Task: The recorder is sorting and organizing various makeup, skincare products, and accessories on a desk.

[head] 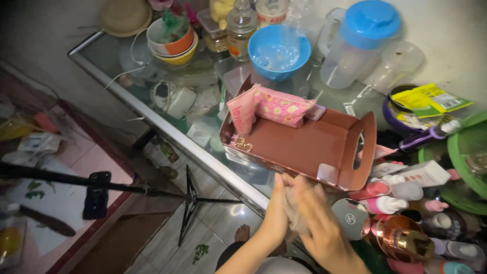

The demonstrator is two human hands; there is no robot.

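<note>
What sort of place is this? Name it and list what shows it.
Probably a home, at a crowded glass-topped table used for both kitchenware and toiletries: a clear plastic jug with a blue lid, stacked bowls, and cosmetic bottles and tubes beside a tiled floor.

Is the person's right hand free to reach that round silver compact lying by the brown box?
Probably yes. The right hand hovers just left of the round silver compact, with nothing between them. It seems pressed against the left hand over something fuzzy, so it may have to let go first.

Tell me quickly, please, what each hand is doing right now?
Left hand: pressed against a small cloth, grip unclear.
Right hand: open, flat over the cloth.
</note>
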